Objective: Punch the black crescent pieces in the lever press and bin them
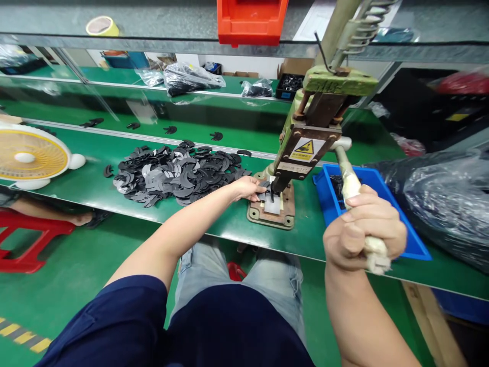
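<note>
My right hand (364, 229) is wrapped round the pale, tape-covered lever handle (349, 176) of a green hand press (305, 132). At the press base (289, 216), my left hand (246, 188) pinches a small black curved piece (263, 187) under the ram. A thin grey metal plate (272, 205) lies on the base just in front of it. Left of the press spreads a heap of black curved pieces (183, 173), close to my left forearm. The ram's lower end partly hides the piece in my left fingers.
A blue bin (414, 247) with dark pieces inside stands right of the press, beside a large plastic-wrapped bundle (451, 193). At the left is a white-and-yellow fan (30, 158). Overhead, a metal shelf (160, 43) carries a red bin (252, 23) and a tape roll (102, 25).
</note>
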The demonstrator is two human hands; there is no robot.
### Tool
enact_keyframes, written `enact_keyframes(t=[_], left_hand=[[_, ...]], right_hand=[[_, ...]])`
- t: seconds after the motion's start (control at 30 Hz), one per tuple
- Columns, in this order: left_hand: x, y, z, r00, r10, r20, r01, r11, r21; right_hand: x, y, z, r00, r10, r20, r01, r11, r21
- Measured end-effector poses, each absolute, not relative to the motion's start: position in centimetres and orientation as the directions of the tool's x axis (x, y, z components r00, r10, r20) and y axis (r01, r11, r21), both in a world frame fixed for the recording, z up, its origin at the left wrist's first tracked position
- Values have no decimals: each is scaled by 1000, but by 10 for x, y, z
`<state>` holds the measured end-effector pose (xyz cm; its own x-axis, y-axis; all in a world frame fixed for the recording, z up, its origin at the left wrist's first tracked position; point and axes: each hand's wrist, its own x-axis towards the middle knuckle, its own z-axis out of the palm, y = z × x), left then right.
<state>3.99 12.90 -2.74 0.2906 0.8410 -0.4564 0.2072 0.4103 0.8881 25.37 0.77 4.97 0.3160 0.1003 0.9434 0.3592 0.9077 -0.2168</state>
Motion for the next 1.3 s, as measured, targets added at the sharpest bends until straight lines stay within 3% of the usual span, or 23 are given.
enact_keyframes(t=[0.13, 0.3, 0.4, 0.47, 0.57, 0.67, 0.83, 0.93, 1.0, 1.07, 1.13, 1.3], left_hand=[[42, 123, -30, 282, 864, -416, 173, 381, 908], [28, 104, -21, 284, 887, -363, 62, 361, 930], [6, 80, -14, 313, 904, -291, -43, 320, 946], [-8, 59, -11, 352, 903, -247, -110, 302, 947], [-18, 29, -9, 411, 883, -227, -149, 310, 939], [-18, 7, -12, 436, 869, -233, -119, 313, 942], [-12, -10, -15, 430, 880, -203, -42, 244, 969], [-10, -17, -6, 269, 963, 18, 98, -46, 994], [-7, -20, 2, 231, 946, 228, 294, -291, 910], [-3, -21, 6, 295, 900, 320, 442, -425, 790], [2, -19, 6, 339, 892, 298, 497, -439, 748], [11, -15, -1, 368, 924, 106, 478, -286, 831]], right_hand=[[259, 16, 107, 224, 147, 963, 362, 905, -222], [269, 29, 150, 114, 335, 935, 349, 868, -353], [265, 23, 106, 259, 320, 911, 494, 767, -409], [255, 10, 57, 293, 421, 858, 527, 678, -512], [234, -12, -6, 23, 717, 697, 477, 605, -638], [218, -26, -33, -194, 836, 513, 444, 541, -714], [216, -30, -33, -236, 843, 484, 477, 535, -698], [219, -31, -33, -257, 816, 518, 496, 572, -654], [219, -33, -34, -277, 794, 541, 501, 600, -624], [219, -34, -34, -294, 774, 560, 500, 624, -600], [218, -36, -35, -303, 761, 575, 495, 640, -587], [218, -42, -39, -293, 765, 574, 468, 638, -611]])
